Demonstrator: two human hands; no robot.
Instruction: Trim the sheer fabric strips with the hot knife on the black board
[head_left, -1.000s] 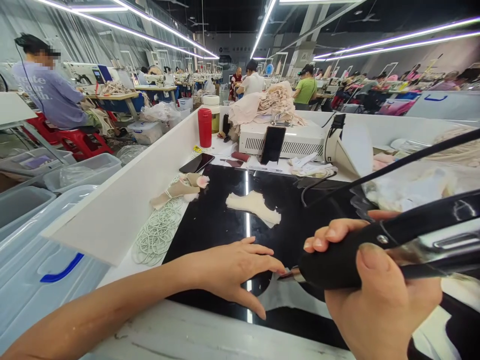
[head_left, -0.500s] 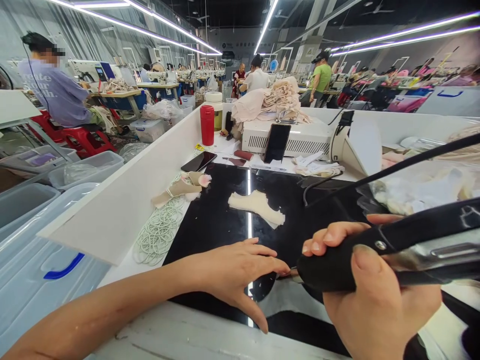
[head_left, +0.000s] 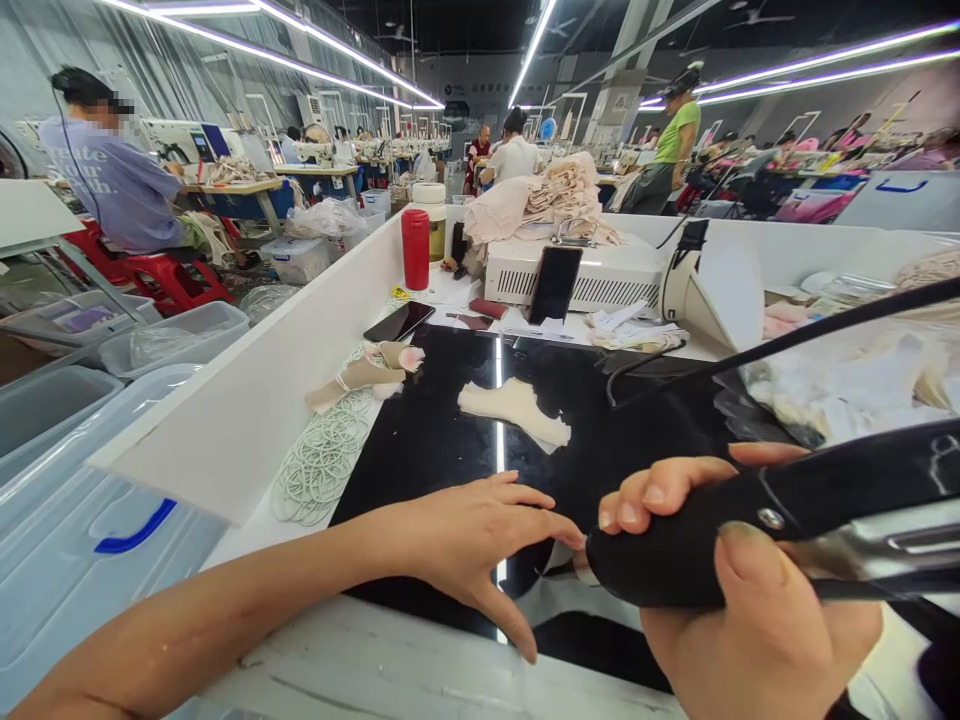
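My right hand (head_left: 750, 610) is wrapped round the black handle of a corded tool (head_left: 825, 520); its metal tip points left, close to a pale fabric piece (head_left: 577, 600) on the glossy black work surface (head_left: 435, 440). My left hand (head_left: 472, 545) lies flat with fingers spread, fingertips pressing by the fabric right beside the tool's tip. A second cream fabric piece (head_left: 517, 408) lies farther back on the black surface.
A pile of white elastic loops (head_left: 319, 460) and rolled beige fabric (head_left: 364, 372) lie at the left. Behind are two phones (head_left: 553, 285), a red bottle (head_left: 415, 250), a white machine box (head_left: 600, 275) and stacked fabric. Clear bins (head_left: 90, 540) stand left; other workers sit beyond.
My right hand and the tool have shifted slightly left toward my left fingertips. A person in a green shirt at the back has stood up.
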